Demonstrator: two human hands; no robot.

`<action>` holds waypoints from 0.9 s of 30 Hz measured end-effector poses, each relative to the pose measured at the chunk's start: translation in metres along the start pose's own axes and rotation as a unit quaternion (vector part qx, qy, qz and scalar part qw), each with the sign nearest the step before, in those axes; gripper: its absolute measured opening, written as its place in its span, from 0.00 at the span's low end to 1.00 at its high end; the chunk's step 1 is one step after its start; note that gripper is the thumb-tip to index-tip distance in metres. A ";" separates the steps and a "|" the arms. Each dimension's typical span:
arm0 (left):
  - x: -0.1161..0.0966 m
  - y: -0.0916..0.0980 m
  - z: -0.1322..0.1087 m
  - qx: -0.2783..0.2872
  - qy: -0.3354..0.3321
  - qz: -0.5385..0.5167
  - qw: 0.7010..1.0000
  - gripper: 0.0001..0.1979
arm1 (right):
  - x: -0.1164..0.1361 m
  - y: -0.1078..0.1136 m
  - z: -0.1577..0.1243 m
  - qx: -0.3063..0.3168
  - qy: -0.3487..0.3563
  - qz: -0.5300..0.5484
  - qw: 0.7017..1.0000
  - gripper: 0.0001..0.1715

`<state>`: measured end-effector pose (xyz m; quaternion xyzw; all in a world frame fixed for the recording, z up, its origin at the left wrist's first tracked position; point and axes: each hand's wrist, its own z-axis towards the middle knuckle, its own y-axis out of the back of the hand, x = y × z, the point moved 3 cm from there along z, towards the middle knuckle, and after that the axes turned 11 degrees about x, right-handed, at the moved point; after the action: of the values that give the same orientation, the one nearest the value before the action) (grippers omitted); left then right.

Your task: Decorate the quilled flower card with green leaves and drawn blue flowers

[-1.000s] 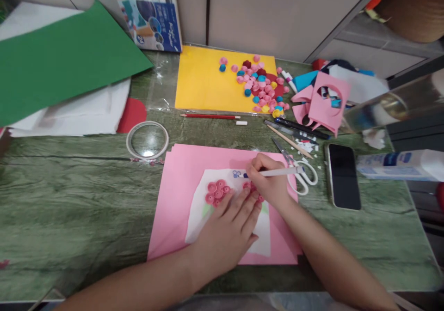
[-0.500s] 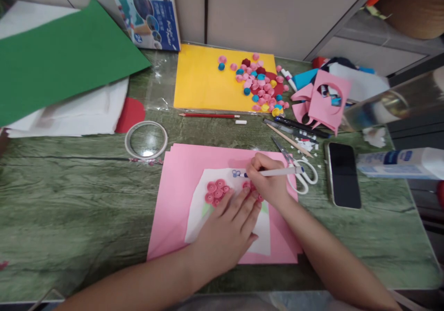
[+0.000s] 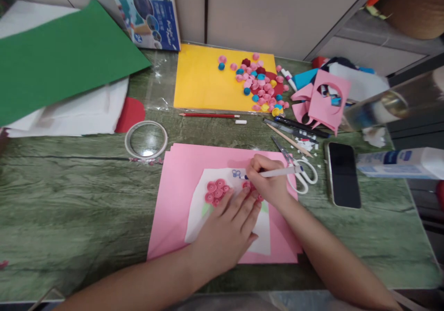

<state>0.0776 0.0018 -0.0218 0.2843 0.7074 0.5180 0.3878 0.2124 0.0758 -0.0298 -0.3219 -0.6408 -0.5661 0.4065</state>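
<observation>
A white paper (image 3: 197,223) lies on a stack of pink sheets (image 3: 169,200). My left hand (image 3: 229,228) rests flat on the white paper with its fingers spread, partly over a second cluster of pink paper coils. To its left, a flower-like cluster of pink coils (image 3: 217,192) shows in full, with bits of light green below. In my right hand (image 3: 268,179) a white marker (image 3: 282,171) is pinched, its tip at the paper near the top edge. Beside the tip is a small blue drawing (image 3: 236,174) of rounded loops.
White-handled scissors (image 3: 301,177) lie by my right hand, a phone (image 3: 344,174) farther right. Behind are a red pencil (image 3: 210,115), a tape roll (image 3: 146,140) and a yellow sheet (image 3: 204,80) with many small paper coils. A bottle (image 3: 398,163) stands at the right.
The marker's tip has shifted slightly right and down, and the blue drawing has gained a bit of line at its right. My left hand stays in place.
</observation>
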 end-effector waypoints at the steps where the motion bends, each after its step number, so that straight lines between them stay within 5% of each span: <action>1: 0.000 0.000 0.000 0.000 -0.001 0.001 1.000 0.28 | 0.000 0.000 0.000 -0.003 -0.002 0.010 1.000 0.18; 27: 0.001 0.000 0.001 -0.006 0.000 0.000 1.000 0.27 | 0.004 -0.001 0.003 0.020 -0.010 -0.008 1.000 0.18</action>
<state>0.0780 0.0031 -0.0218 0.2822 0.7038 0.5225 0.3897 0.2089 0.0785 -0.0267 -0.3141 -0.6590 -0.5529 0.4017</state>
